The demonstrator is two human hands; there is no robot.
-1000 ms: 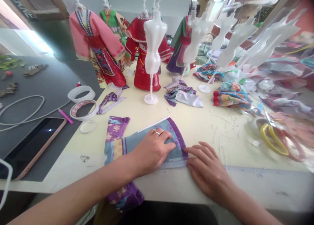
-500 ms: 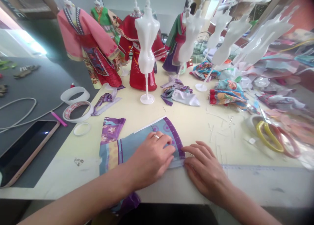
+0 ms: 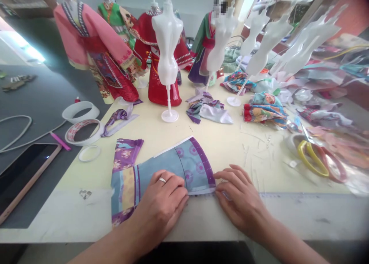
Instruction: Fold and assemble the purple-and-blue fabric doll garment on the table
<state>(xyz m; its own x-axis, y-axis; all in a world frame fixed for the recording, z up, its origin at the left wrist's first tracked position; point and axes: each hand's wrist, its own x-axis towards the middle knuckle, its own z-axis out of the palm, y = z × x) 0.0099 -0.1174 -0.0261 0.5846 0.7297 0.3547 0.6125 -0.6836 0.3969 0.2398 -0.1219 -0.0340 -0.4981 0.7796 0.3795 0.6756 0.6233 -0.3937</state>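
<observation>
A blue doll-garment fabric piece (image 3: pixel 168 160) with a purple dotted border lies on the pale tabletop. Pale strips run along its upper and lower edges. My left hand (image 3: pixel 164 202), a ring on one finger, has its fingers pressed together on the piece's lower edge. At the right corner, beside the purple border, the thumb and fingertips of my right hand (image 3: pixel 240 200) close on the fabric; the exact grip is partly hidden. A purple floral part (image 3: pixel 127 154) joins the piece on the left, and my left wrist covers some of its lower side.
Dressed doll forms stand behind, with a bare white mannequin (image 3: pixel 167 52) in front of them. At left are tape rolls (image 3: pixel 83 132), a pink pen (image 3: pixel 60 141) and a phone (image 3: pixel 27 175). Scissors (image 3: pixel 313 158) and fabric scraps (image 3: pixel 266 112) lie at right.
My left hand has slid left and towards me along the lower edge, uncovering more of the dotted circles. The right hand stays at the corner. The view has shifted slightly.
</observation>
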